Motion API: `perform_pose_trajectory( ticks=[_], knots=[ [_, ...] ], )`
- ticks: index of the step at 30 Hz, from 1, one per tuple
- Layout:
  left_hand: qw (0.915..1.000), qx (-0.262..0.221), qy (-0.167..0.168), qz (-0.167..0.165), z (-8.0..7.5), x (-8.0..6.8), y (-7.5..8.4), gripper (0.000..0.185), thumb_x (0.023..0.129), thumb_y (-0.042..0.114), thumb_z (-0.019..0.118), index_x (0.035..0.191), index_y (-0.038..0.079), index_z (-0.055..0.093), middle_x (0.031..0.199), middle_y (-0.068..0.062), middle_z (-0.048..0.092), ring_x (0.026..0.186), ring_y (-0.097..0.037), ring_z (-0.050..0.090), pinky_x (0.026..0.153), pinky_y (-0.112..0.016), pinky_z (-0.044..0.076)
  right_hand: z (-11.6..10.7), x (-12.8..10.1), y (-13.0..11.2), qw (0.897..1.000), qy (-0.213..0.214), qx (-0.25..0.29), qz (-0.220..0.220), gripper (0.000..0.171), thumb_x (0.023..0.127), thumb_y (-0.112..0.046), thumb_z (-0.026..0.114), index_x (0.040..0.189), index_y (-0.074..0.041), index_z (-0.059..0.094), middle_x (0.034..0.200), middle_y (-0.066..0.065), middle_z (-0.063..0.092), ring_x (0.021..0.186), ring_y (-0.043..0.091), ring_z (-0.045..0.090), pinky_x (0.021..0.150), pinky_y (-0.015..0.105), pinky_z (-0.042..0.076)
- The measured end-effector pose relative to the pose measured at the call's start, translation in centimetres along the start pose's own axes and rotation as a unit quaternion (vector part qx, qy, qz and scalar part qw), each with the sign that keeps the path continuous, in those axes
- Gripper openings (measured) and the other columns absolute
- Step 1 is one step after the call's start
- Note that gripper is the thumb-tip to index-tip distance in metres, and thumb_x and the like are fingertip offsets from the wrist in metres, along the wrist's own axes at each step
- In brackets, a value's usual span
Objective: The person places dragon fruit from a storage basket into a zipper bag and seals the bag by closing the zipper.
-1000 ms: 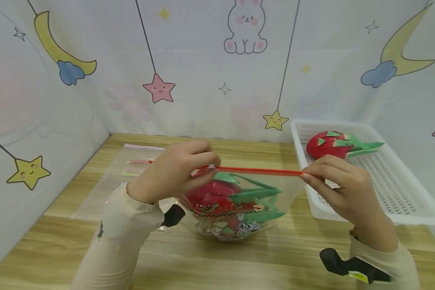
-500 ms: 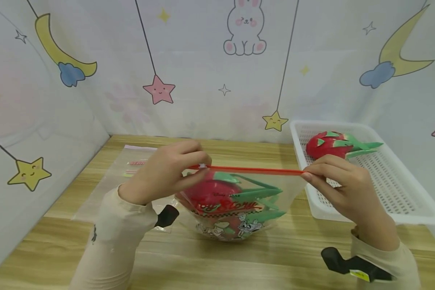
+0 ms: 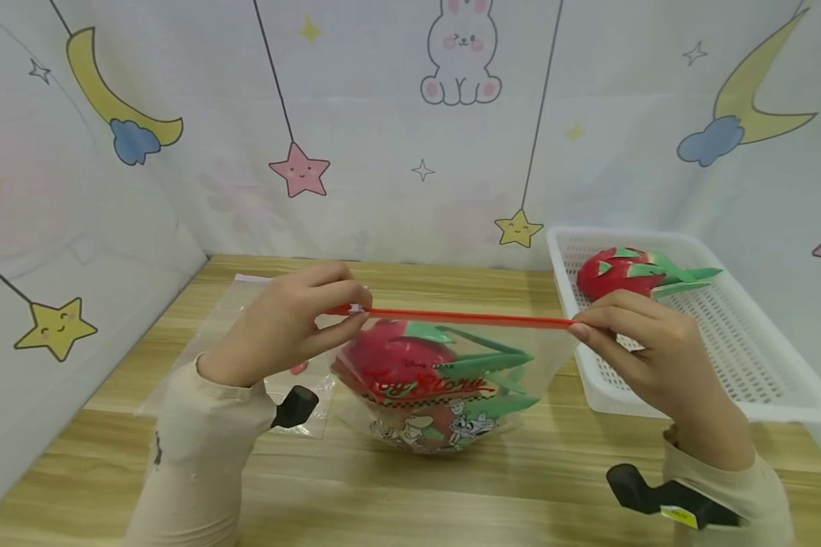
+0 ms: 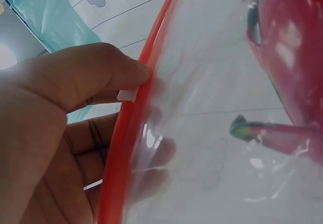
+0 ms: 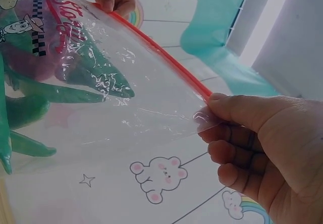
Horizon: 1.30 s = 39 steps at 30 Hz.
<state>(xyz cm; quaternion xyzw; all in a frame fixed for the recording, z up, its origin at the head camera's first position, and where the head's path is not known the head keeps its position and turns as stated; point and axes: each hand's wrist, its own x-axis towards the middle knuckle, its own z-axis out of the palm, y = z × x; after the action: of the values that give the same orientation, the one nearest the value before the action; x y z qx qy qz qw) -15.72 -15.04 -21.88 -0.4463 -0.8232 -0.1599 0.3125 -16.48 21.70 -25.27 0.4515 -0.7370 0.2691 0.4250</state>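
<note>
A clear slider zip bag [image 3: 547,346] with a red zip stands upright between my hands, bulging with toy dragon fruit [image 3: 400,353], red with green leaves. My left hand [image 3: 290,323] pinches the small white slider [image 4: 126,95] near the zip's left end; thumb and fingers lie on either side of the red strip [image 4: 133,113] in the left wrist view. At the opposite corner my right hand [image 3: 646,349] pinches the end of the zip between thumb and forefinger. The red strip [image 5: 161,50] runs taut and straight from one hand to the other.
A white perforated basket [image 3: 817,410] stands at the right, behind my right hand, with another dragon fruit [image 3: 612,275] in it. Under and behind my left forearm a flat clear bag [image 3: 201,349] lies on the wooden table [image 3: 520,486]. A printed cloth backdrop [image 3: 383,114] encloses the back and sides.
My left hand has slid leftward along the red zip with the white slider, baring more of the strip. My right hand keeps its hold at the right end, nearly still.
</note>
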Motion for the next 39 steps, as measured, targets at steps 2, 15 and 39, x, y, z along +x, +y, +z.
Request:
perform_pose_trajectory(
  ticks=[2,15,39],
  knots=[
    [1.0,-0.001,-0.002,-0.004,-0.1,-0.2,-0.1,0.017,0.077,0.001,0.075,0.084,0.012,0.065,0.08,0.003,0.058,0.068,-0.005,0.051,0.058,-0.021,0.047,0.0,0.0,0.0,1.0,-0.002,-0.001,0.001,0.045,0.095,-0.041,0.056,0.075,-0.004,0.071,0.071,0.005,0.066,0.07,0.001,0.049,0.063,0.008,0.044],
    [0.9997,-0.006,0.006,-0.021,-1.5,-1.4,-0.8,0.021,0.074,-0.003,0.075,0.086,0.012,0.066,0.08,0.005,0.059,0.067,-0.003,0.049,0.059,-0.011,0.041,-0.1,-0.1,0.3,1.0,0.001,-0.003,-0.002,0.044,0.095,-0.04,0.057,0.074,-0.004,0.071,0.07,0.005,0.065,0.068,0.001,0.047,0.059,0.01,0.043],
    [0.9976,0.006,0.025,-0.064,-2.0,-2.8,-1.6,0.023,0.072,-0.004,0.078,0.087,0.01,0.068,0.082,0.003,0.062,0.074,-0.008,0.059,0.07,-0.008,0.044,-0.3,-0.3,0.8,1.0,-0.007,-0.005,0.007,0.044,0.095,-0.039,0.056,0.075,-0.004,0.071,0.07,0.004,0.065,0.068,-0.002,0.046,0.058,0.01,0.041]
  ],
)
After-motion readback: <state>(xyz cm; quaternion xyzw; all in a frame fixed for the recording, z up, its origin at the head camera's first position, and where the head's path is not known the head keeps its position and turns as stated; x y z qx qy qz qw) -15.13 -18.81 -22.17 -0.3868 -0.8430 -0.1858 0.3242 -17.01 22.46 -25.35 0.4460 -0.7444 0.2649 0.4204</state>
